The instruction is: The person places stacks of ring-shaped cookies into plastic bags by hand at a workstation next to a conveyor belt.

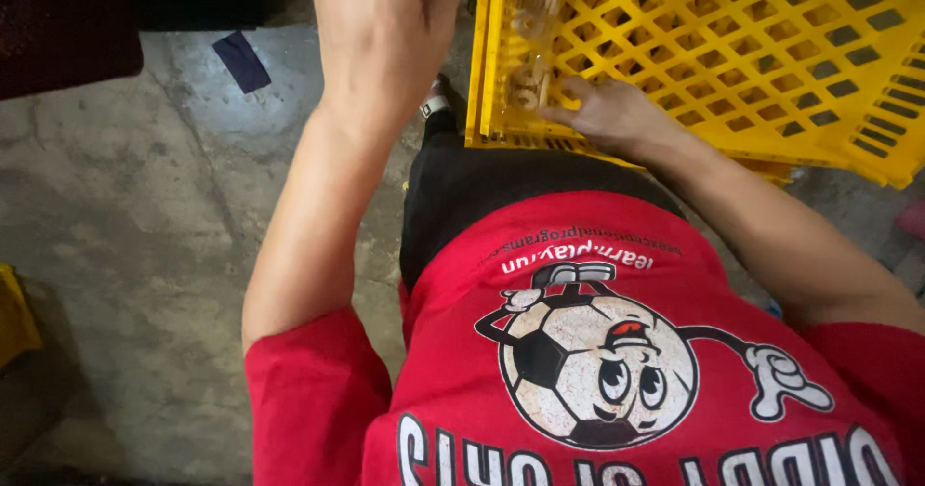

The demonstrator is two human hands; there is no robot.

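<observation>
A yellow plastic lattice crate (pixel 771 52) lies tilted across my lap at the upper right. My right hand (pixel 612 115) rests inside it near its left wall, fingers bent toward small pale ring-shaped pieces (pixel 528 86) against that wall; whether it grips one I cannot tell. My left hand (pixel 381 24) is raised at the top centre, back toward the camera, fingers reaching up out of view beside the crate's left edge. What it holds, if anything, is hidden.
Bare grey concrete floor (pixel 125 216) spreads to the left. A dark red crate (pixel 63 24) sits at the upper left, a dark blue scrap (pixel 241 62) near it, and a yellow object (pixel 14 313) at the left edge. My red shirt fills the bottom.
</observation>
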